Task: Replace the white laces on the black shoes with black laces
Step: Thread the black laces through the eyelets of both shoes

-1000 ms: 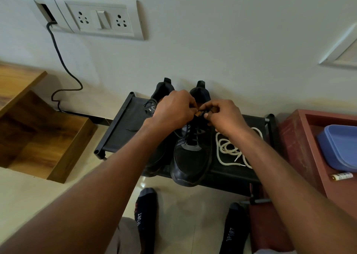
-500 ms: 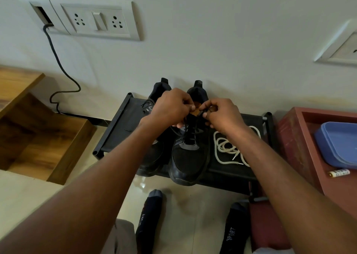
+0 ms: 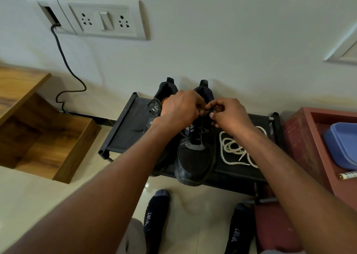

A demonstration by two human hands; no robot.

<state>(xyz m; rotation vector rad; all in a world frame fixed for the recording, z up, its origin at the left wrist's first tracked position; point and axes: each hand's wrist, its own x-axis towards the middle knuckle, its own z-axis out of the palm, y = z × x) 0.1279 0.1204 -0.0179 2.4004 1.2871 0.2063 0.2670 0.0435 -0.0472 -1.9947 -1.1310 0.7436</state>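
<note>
Two black shoes stand side by side on a low black rack (image 3: 123, 130) against the wall. The right shoe (image 3: 195, 159) carries a black lace (image 3: 199, 132) threaded up its front. My left hand (image 3: 181, 108) and my right hand (image 3: 229, 114) meet over the top of that shoe, each pinching an end of the black lace. The left shoe (image 3: 154, 110) is partly hidden behind my left arm. A loose white lace (image 3: 233, 151) lies coiled on the rack to the right of the shoes.
A wooden step unit (image 3: 38, 130) stands at the left and a red crate (image 3: 301, 137) holding a blue lid (image 3: 342, 143) at the right. A black cable (image 3: 65, 64) hangs from the wall socket. My socked feet (image 3: 156, 215) rest on the tiled floor.
Both hands stay together over the right shoe's top, with small finger movements on the black lace. The view shifted slightly.
</note>
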